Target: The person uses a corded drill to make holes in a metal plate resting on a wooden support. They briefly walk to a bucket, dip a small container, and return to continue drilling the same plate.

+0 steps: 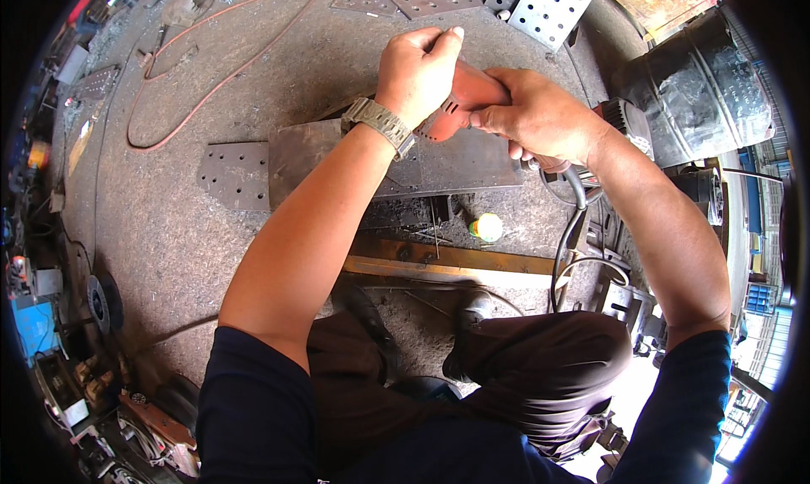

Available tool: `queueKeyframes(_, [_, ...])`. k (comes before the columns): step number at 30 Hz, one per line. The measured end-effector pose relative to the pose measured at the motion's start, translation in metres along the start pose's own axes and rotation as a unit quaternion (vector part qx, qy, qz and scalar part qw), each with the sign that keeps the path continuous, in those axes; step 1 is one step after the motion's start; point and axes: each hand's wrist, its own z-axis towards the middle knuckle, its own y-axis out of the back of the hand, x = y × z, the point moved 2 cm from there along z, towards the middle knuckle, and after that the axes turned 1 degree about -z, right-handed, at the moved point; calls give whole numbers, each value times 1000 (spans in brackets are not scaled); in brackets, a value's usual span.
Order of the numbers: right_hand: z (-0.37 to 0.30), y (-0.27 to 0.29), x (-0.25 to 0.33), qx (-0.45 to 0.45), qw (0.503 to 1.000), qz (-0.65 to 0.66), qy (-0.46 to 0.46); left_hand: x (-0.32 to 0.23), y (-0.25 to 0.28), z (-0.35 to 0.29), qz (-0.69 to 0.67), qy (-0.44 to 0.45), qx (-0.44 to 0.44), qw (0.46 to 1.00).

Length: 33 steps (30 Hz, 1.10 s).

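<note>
A red corded power drill [477,96] is held over a dark steel plate [489,167]. My right hand [544,117] wraps its rear grip, with the black cable [580,189] trailing down from there. Closed at the drill's left side is my left hand [413,79], thumb pointing away from me; the part it grips is mostly hidden. My forearms and the drill cover much of the plate, and the drill's front end is out of sight. A smaller plate with holes [234,176] sticks out at the left of the steel plate.
A small yellow-and-white container [487,227] stands before the plate, near a yellowish steel bar [456,260]. Perforated plates [548,11] lie at the far side. A dark drum [700,91] is at the right. A reddish hose [228,87] loops across the floor at the left.
</note>
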Motion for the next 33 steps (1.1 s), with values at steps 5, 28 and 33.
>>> queueKeyframes(5, [1, 0, 3, 0, 1000, 6, 9, 3, 1, 0, -28, -2, 4, 1000])
queueKeyframes(28, [4, 0, 17, 6, 999, -35, -7, 7, 5, -1, -72, 11, 23, 997])
queueKeyframes(33, [7, -1, 9, -4, 999, -35, -10, 6, 0, 0, -73, -5, 17, 997])
